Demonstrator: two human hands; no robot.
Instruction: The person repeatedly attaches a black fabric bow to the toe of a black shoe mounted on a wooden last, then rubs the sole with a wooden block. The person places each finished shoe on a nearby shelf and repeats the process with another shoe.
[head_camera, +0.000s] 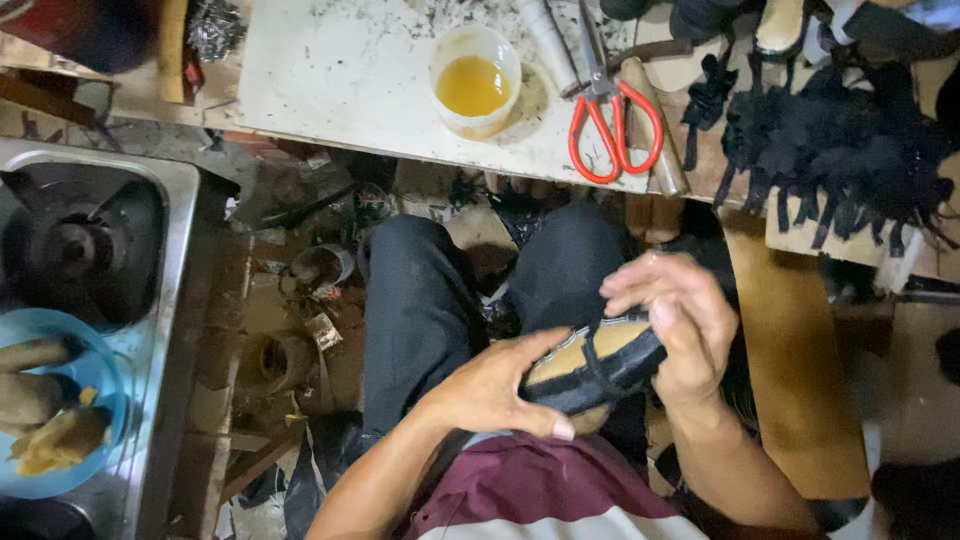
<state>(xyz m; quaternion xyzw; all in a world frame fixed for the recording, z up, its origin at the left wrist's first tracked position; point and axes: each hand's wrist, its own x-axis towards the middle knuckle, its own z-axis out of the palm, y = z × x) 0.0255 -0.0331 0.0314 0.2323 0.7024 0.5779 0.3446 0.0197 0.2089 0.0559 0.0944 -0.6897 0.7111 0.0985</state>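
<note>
Low in the frame, centre right: left hand (495, 388) cupped under a black-and-tan sandal (590, 365), thumb curled round its near end. Right hand (675, 325) clasped over the far end of the same sandal, fingers bent across the straps. Sandal held above the lap, over dark trousers (420, 320). At lower left, a blue bowl (100, 385) of yellowish food in a metal sink (165, 330). Further up, across the top of the frame, a pale worktop (330, 80) with a cup of amber liquid (474, 80), red-handled scissors (612, 120) just right of it, and a heap of black straps (850, 150) at upper right.
</note>
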